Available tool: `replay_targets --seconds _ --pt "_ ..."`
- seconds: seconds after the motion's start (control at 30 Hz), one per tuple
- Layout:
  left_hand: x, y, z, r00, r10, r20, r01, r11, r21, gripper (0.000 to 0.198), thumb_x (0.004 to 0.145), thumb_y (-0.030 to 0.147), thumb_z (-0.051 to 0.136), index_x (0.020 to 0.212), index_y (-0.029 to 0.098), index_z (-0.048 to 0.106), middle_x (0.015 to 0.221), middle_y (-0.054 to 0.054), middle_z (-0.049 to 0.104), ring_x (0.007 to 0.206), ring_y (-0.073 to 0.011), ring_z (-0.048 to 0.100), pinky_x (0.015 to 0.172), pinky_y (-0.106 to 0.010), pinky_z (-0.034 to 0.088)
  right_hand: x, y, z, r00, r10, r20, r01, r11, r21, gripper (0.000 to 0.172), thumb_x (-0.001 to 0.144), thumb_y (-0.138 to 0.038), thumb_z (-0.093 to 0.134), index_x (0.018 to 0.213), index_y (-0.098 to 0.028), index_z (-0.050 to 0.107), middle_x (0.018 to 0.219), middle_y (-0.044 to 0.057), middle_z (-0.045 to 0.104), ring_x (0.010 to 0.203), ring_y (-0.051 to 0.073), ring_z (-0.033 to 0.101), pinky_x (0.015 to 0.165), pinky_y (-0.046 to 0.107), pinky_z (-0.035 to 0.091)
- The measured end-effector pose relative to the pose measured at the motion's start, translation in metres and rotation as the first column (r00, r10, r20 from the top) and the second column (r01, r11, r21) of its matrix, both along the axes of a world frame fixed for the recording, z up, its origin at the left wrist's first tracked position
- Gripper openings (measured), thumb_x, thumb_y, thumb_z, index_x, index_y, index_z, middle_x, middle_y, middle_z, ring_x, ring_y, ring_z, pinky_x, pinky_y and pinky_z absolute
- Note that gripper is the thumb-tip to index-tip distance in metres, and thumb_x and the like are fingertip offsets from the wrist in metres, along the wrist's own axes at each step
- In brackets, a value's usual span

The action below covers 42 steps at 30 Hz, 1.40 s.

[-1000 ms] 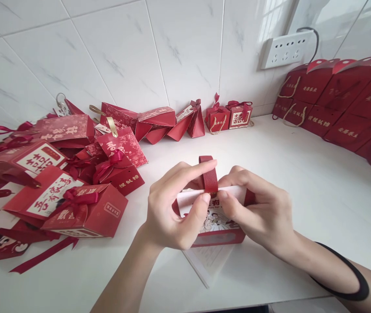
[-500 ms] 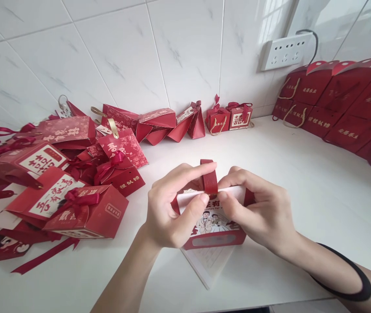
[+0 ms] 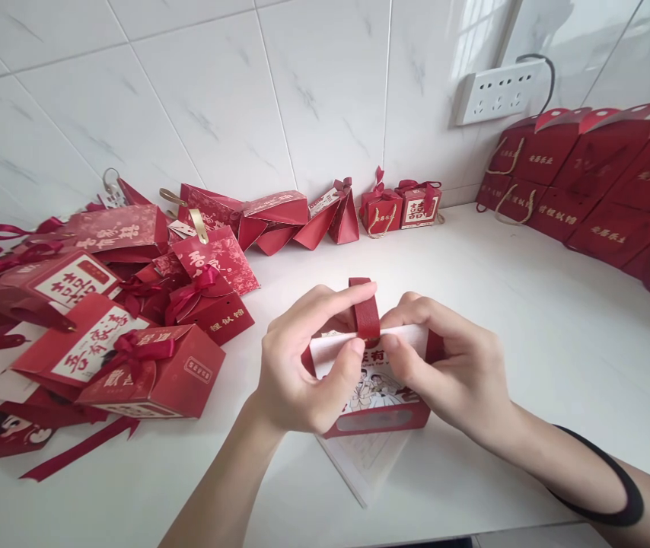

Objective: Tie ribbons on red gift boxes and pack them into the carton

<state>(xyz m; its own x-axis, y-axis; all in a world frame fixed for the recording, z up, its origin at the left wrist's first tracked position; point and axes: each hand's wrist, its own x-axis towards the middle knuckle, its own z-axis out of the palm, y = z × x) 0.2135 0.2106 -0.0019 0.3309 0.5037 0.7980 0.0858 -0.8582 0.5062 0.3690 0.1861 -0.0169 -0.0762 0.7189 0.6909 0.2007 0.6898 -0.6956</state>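
Observation:
A small red and white gift box (image 3: 379, 399) with a cartoon couple printed on its front stands on the white counter (image 3: 530, 335), near the front edge. A red ribbon handle (image 3: 366, 308) loops up from its top. My left hand (image 3: 302, 373) pinches the box's top edge just left of the ribbon, index finger reaching over the loop. My right hand (image 3: 450, 369) pinches the top edge just right of the ribbon. A black band (image 3: 599, 495) circles my right forearm.
A heap of red gift boxes and ribbons (image 3: 119, 304) covers the counter's left side. Two small boxes (image 3: 399, 205) stand by the tiled wall. Red paper bags (image 3: 599, 190) line the right. A power strip (image 3: 501, 87) hangs on the wall. A white sheet (image 3: 364, 460) lies under the box.
Both hands keep their pinch on the box top; the box and hands shifted only very slightly.

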Motion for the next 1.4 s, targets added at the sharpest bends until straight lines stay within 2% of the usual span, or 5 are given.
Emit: replay_targets --seconds 0.17,0.4,0.7,0.9,1.4 --pt "-0.0005 -0.0023 0.0 1.0 0.021 -0.001 -0.021 0.999 -0.031 0.043 0.074 0.005 0.054 0.115 0.016 0.063 0.083 -0.002 0.061 0.072 -0.0116 0.059 0.063 -0.023 0.052 -0.0011 -0.0021 0.0038 1.0 -0.007 -0.006 0.007 0.996 -0.084 0.011 0.081 -0.012 0.053 0.073 -0.019 0.054 0.06 -0.005 0.05 0.045 0.006 0.037 0.038 0.019 0.028" --pt "-0.0027 -0.0049 0.0026 1.0 0.023 -0.014 -0.025 0.994 -0.107 0.042 0.075 0.004 0.054 0.113 0.018 0.064 0.087 -0.002 0.064 0.076 -0.0124 0.062 0.066 -0.022 0.053 -0.0005 -0.0016 0.0084 1.0 0.01 -0.024 -0.014 0.986 -0.164 0.01 0.077 -0.012 0.053 0.07 -0.019 0.053 0.058 -0.006 0.052 0.043 0.006 0.04 0.037 0.017 0.029" --pt "-0.0036 0.0 0.0014 0.999 -0.049 -0.013 0.048 0.997 -0.067 0.044 0.074 0.009 0.052 0.117 0.016 0.062 0.08 -0.002 0.058 0.069 -0.0119 0.056 0.06 -0.024 0.05 -0.0005 -0.0018 0.0055 1.0 0.012 -0.022 -0.015 0.993 -0.117 0.01 0.078 -0.01 0.053 0.072 -0.019 0.054 0.061 -0.005 0.053 0.044 0.006 0.038 0.037 0.018 0.028" --pt "-0.0014 -0.0005 0.0006 1.0 -0.015 -0.002 0.015 0.999 -0.039 0.042 0.075 0.009 0.054 0.115 0.017 0.062 0.082 -0.002 0.061 0.072 -0.0133 0.059 0.062 -0.025 0.052 0.0003 -0.002 0.0032 0.999 0.029 -0.02 -0.03 0.996 -0.079 0.009 0.082 -0.015 0.054 0.074 -0.019 0.054 0.062 -0.004 0.052 0.046 0.007 0.037 0.039 0.019 0.029" --pt "-0.0025 -0.0053 0.0029 0.999 0.036 -0.031 -0.039 0.994 -0.099 0.043 0.073 0.005 0.053 0.114 0.017 0.062 0.086 -0.003 0.065 0.076 -0.0136 0.063 0.068 -0.024 0.056 -0.0001 -0.0021 0.0078 0.999 -0.02 0.029 0.024 0.989 -0.147 0.009 0.079 -0.014 0.054 0.072 -0.02 0.053 0.056 -0.006 0.051 0.04 0.005 0.037 0.034 0.018 0.026"
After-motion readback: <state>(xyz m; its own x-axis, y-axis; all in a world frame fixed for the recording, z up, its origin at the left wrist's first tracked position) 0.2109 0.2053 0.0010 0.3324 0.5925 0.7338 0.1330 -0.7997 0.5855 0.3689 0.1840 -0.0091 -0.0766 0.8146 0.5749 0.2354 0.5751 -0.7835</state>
